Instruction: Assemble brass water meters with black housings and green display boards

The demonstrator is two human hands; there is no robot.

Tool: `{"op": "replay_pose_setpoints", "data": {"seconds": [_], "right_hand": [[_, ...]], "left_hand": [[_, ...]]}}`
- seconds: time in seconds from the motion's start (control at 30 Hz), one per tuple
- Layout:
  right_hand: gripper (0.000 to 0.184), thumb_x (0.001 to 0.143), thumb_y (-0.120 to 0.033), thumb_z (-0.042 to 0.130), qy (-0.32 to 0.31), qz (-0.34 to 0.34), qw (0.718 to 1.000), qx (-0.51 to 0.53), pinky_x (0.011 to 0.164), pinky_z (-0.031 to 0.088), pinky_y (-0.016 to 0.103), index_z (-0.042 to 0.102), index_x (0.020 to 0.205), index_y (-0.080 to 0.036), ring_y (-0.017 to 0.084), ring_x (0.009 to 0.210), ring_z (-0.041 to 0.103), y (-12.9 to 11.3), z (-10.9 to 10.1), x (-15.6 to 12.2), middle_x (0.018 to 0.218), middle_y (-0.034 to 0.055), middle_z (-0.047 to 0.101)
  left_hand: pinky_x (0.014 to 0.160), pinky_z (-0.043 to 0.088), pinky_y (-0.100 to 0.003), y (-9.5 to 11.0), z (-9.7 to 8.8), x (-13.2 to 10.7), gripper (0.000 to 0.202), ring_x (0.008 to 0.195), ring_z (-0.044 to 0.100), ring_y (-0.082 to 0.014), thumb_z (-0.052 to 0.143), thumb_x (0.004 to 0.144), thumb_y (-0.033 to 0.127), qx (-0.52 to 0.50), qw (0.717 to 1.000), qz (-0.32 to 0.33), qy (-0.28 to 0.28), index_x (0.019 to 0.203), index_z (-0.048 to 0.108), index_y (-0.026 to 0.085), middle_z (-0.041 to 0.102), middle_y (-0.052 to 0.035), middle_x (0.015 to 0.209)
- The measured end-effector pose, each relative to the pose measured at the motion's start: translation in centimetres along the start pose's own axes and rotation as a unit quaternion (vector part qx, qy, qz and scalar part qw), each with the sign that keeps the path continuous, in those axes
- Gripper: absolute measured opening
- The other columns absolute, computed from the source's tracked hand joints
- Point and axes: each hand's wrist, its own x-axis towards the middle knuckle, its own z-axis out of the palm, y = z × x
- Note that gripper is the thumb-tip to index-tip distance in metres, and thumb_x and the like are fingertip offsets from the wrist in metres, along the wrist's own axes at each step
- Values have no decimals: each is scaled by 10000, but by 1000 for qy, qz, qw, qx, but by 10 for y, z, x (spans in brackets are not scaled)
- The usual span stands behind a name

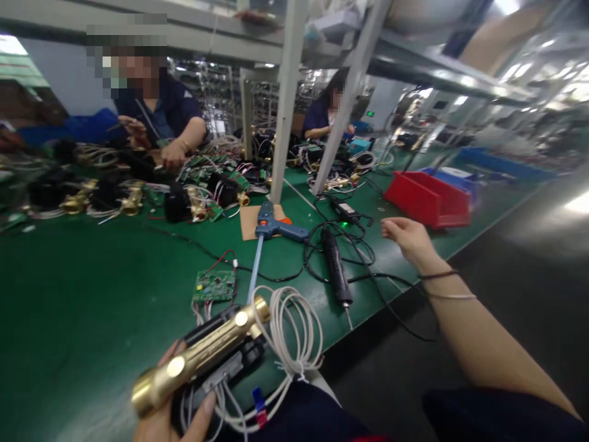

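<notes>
My left hand [197, 423] is closed around a brass pipe fitting [202, 353] with a black housing and grey wires, held tilted above the near edge of the bench. A coil of white cable [297, 328] hangs from it, and a green circuit board [215, 286] on short wires lies just beyond. My right hand [408, 240] is raised over the bench edge in front of the red bin, its fingertips pinched together. Anything between those fingertips is too small to make out. A black electric screwdriver [337, 267] lies between my hands, its bit pointing towards me.
A blue glue gun [276, 227] rests on a cardboard piece [249, 222]. A red bin [427, 199] stands at the right. Black cords loop around a power adapter [345, 210]. Brass assemblies [197, 202] line the back, where two people work. Metal posts [288, 98] rise from the bench.
</notes>
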Motion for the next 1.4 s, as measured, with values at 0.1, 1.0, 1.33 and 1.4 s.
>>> {"op": "replay_pose_setpoints", "data": {"seconds": [0.1,1.0,1.33,1.4], "right_hand": [[218,818,-323,647,-80,-62,994,51,572,483,240,574,670,-180,114,543,539,-31,16,-77,581,-26,550],[353,987,-171,333,-320,-593,739,9,604,457,296,657,857,-118,180,680,539,-51,133,-275,757,82,649],[300,971,-155,385,-273,-613,741,9,571,426,314,663,876,-96,191,652,518,-45,136,-278,769,99,654],[243,956,-148,429,-280,-596,753,24,606,441,310,657,896,-86,194,679,523,-43,135,-279,772,104,642]], "left_hand": [[1003,427,-550,4,-4,-11,580,1269,445,-342,512,849,431,10,998,-56,-12,1378,374,237,490,-121,1357],[1060,383,-494,20,-6,-9,556,1329,380,-292,555,783,226,-12,1000,-7,-9,1318,409,189,434,-142,1406],[1073,359,-499,23,-8,-9,568,1335,371,-294,576,775,240,-19,999,-26,-14,1317,413,189,427,-151,1410],[1078,351,-501,24,-8,-9,570,1341,358,-297,577,773,241,-22,999,-27,-17,1317,416,186,431,-150,1408]]}}
